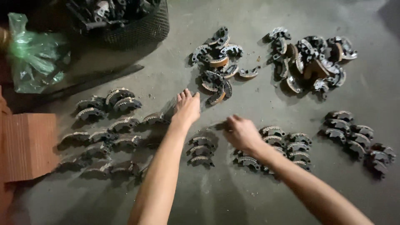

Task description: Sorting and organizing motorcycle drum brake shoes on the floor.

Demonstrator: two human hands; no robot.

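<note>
My left hand (pixel 186 106) reaches flat and empty, fingers together, toward the loose pile of curved metal parts (pixel 216 62) on the grey floor (pixel 258 108). My right hand (pixel 241 132) is curled, fingers together (whether it grips anything, I cannot tell), just beside a neat row of parts (pixel 285 146).

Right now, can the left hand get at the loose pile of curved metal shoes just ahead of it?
Probably yes. The left hand is stretched out flat, fingertips close to the near edge of the loose pile. Only bare floor lies between them, and the right hand sits lower, out of the way.
</note>
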